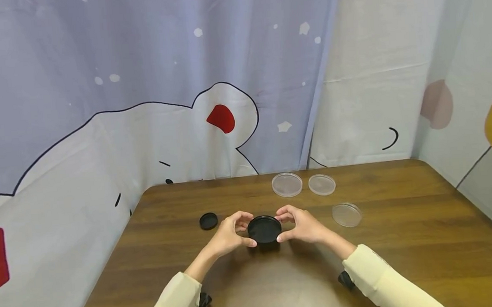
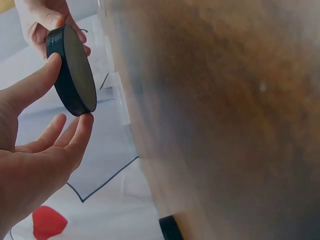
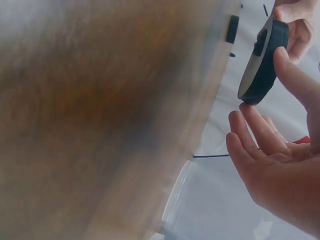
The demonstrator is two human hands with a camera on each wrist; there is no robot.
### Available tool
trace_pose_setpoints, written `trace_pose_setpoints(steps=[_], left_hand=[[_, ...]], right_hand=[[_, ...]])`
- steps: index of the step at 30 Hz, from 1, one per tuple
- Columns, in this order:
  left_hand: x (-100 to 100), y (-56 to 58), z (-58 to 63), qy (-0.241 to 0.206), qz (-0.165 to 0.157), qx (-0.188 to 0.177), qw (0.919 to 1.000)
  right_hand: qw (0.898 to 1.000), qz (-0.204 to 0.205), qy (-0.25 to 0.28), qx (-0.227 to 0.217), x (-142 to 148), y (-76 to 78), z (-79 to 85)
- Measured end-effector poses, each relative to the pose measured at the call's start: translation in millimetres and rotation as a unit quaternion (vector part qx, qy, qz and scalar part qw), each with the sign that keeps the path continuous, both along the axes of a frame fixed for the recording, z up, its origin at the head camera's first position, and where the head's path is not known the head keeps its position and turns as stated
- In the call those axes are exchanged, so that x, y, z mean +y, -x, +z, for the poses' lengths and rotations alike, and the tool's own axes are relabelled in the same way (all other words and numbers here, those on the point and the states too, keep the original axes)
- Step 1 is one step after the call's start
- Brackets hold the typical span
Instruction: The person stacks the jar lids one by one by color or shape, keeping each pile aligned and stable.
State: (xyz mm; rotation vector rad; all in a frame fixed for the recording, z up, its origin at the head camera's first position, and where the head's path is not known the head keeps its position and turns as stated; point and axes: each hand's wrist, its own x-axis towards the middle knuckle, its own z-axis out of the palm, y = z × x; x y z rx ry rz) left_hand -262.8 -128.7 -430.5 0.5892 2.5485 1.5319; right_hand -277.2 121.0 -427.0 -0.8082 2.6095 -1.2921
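A large round black dish is held up off the table between the two hands, its glossy flat face tilted toward me. The left hand pinches its left side, thumb on the rim and fingertips at the opposite edge, as the left wrist view shows the dish in profile. On the right side, the right hand pinches the same rim between thumb and fingertips. Table reflections give the face a pale tone in the right wrist view, where the dish appears edge-on. A smaller round black dish lies left of the left hand.
Two clear round dishes lie near the table's back edge. Another clear dish is right of the right hand. The brown wooden table meets a patterned curtain behind and at both sides.
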Motion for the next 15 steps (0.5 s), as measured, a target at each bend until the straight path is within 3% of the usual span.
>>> trace_pose_setpoints(steps=[8,15], left_hand=[[0.0,-5.8,-14.7,-0.01,-0.004,-0.014,0.9999],[-1.6,-6.3,-12.6,0.001,-0.003,-0.015,0.9999]], right_hand=[[1.0,0.016,0.002,-0.017,-1.0,-4.7,-11.6],[1.0,0.018,0.0,-0.023,-6.4,-5.6,-16.3]])
